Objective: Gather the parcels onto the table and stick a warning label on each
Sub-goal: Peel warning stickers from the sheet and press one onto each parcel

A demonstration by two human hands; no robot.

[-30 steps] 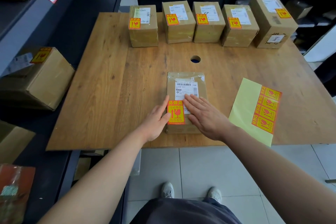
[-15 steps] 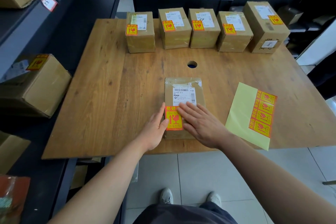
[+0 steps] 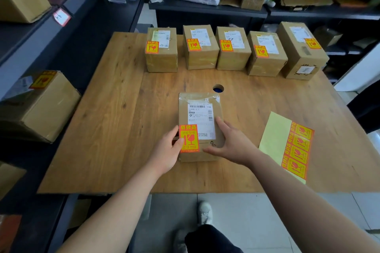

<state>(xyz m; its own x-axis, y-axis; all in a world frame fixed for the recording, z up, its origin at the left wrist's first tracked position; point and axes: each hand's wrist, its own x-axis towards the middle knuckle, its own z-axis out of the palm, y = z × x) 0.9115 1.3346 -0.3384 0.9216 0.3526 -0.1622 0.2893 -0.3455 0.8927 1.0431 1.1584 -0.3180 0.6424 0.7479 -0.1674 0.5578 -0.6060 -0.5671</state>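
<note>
The left hand (image 3: 166,150), fingers straight, rests against the 9 o'clock edge of the flat parcel (image 3: 200,100), thumb on its warning label (image 3: 189,138). The right hand (image 3: 232,146) lies flat, fingers spread, on its 3 o'clock side. The parcel sits mid-table (image 3: 115,129), with the sticker sheet (image 3: 275,135) farther out at 3 o'clock.

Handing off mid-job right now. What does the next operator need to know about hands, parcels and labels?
Left hand: open, thumb on the orange warning label, fingers against the left edge of the flat brown paper parcel.
Right hand: open, fingers spread on that parcel's right side.
The parcel lies mid wooden table; five brown cardboard boxes stand in a row at the far edge; the yellow sticker sheet, with labels to spare, lies to the right.
Done: all six carry labels.
Left: probably move the parcel to the row; a labelled cardboard box sits off the table, left.
</note>
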